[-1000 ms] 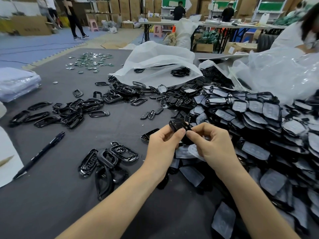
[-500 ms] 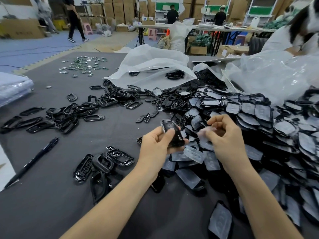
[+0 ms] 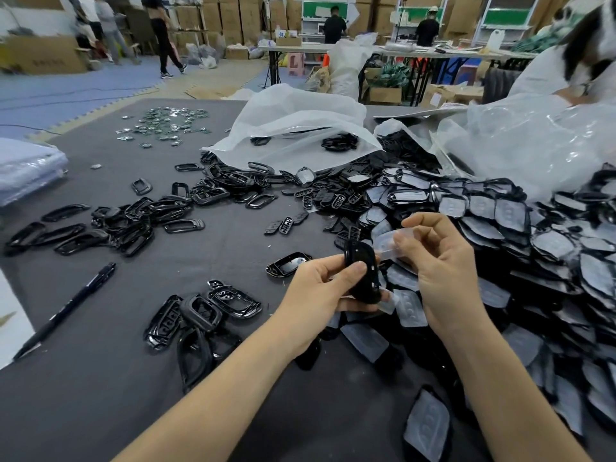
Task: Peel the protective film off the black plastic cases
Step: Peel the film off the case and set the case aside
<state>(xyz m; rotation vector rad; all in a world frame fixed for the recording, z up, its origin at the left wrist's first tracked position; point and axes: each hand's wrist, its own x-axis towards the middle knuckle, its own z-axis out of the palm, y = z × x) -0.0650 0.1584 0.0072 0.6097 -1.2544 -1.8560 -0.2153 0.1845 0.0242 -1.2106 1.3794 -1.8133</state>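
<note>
Item: my left hand [image 3: 316, 291] grips one black case [image 3: 364, 278] above the near counter [image 3: 100, 395]. My right hand [image 3: 445, 271] pinches its clear film [image 3: 390, 243], just right. Heap of filmed cases [image 3: 506, 228] right; pen [image 3: 66, 310] left.

Counter [image 3: 100, 395] plain dark grey. Held case [image 3: 363, 278] glossy black; film [image 3: 396, 241] coming off it translucent milky white. Pile of cases [image 3: 500, 221] on the right black with frosted grey-white film patches. Loose frames [image 3: 133, 225] on the left glossy black. Pen [image 3: 66, 308] near left black. Far bag [image 3: 300, 128] translucent white; bag [image 3: 533, 141] far right clear, shiny. Small pieces [image 3: 166, 125] far left silvery green. Floor mat [image 3: 66, 85] blue, cardboard boxes [image 3: 43, 58] brown, stool [image 3: 296, 63] pink.
</note>
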